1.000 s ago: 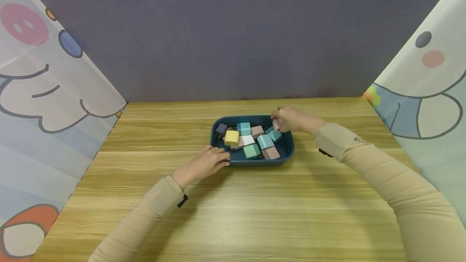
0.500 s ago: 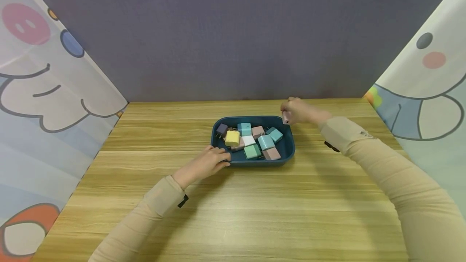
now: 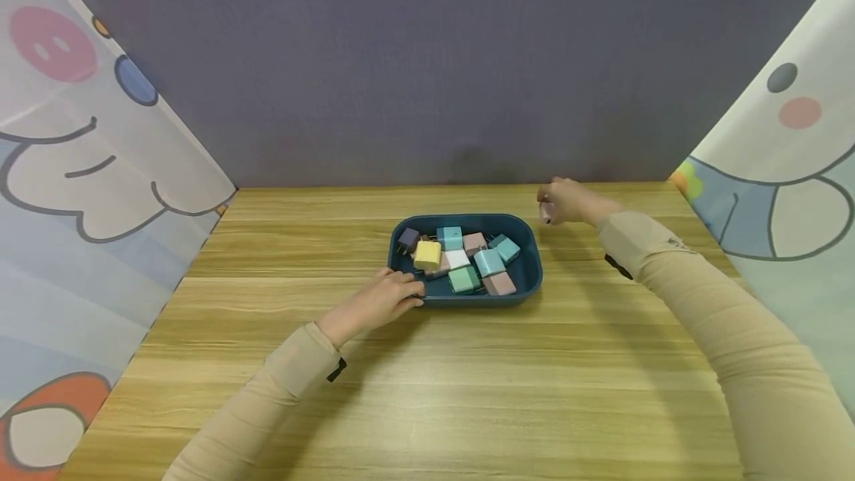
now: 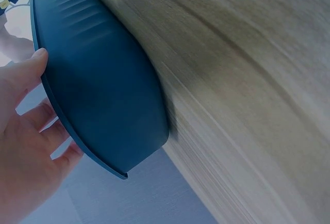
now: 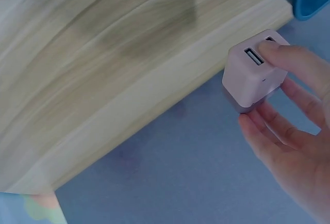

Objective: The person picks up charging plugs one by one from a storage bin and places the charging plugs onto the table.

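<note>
My right hand (image 3: 572, 201) is beyond the right end of a dark blue plastic bin (image 3: 477, 302). It pinches a pink USB charger (image 5: 242, 77) between thumb and fingertips; two USB ports show on its face in the right wrist view. My left hand (image 3: 381, 298) grips the bin's near left rim, with the thumb on the outer wall (image 4: 98, 79). Several chargers lie loose in the bin, among them a yellow charger (image 3: 427, 254), a white charger (image 3: 457, 259), a green charger (image 3: 462, 280) and a dark purple charger (image 3: 408, 239).
The bin stands on a wood-grain table (image 3: 427, 392). A grey panel (image 3: 427, 73) rises behind the table's far edge. Cartoon-printed sheets stand at the left (image 3: 100, 169) and the right (image 3: 795, 154).
My right hand has carried the pink charger out of the bin, to the right and past its end. My left hand stays on the rim.
</note>
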Tool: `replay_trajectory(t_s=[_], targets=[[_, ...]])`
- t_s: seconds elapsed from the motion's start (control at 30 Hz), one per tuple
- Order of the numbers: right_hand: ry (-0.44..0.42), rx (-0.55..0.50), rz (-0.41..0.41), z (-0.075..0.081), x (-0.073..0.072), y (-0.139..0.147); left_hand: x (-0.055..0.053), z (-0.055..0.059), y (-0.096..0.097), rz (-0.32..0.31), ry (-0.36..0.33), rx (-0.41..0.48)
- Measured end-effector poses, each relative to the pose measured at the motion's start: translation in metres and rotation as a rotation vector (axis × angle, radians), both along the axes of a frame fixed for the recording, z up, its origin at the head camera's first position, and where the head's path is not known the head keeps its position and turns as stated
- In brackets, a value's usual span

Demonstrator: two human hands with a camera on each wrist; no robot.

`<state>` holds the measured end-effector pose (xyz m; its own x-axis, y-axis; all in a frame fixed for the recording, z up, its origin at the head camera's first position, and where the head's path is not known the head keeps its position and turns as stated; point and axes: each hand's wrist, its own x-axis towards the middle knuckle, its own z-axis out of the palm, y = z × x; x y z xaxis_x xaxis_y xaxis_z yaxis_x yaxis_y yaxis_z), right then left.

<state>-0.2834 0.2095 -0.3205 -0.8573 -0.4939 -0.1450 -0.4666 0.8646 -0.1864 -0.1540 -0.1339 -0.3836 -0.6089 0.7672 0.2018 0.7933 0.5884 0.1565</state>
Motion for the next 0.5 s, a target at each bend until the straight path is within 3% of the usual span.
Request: replay_trajectory(t_s=[0.5], targets=[[-0.068,0.036,-0.020,-0.020,-0.008,0.013,0.000,0.002,0.002,0.015,-0.033,-0.007]])
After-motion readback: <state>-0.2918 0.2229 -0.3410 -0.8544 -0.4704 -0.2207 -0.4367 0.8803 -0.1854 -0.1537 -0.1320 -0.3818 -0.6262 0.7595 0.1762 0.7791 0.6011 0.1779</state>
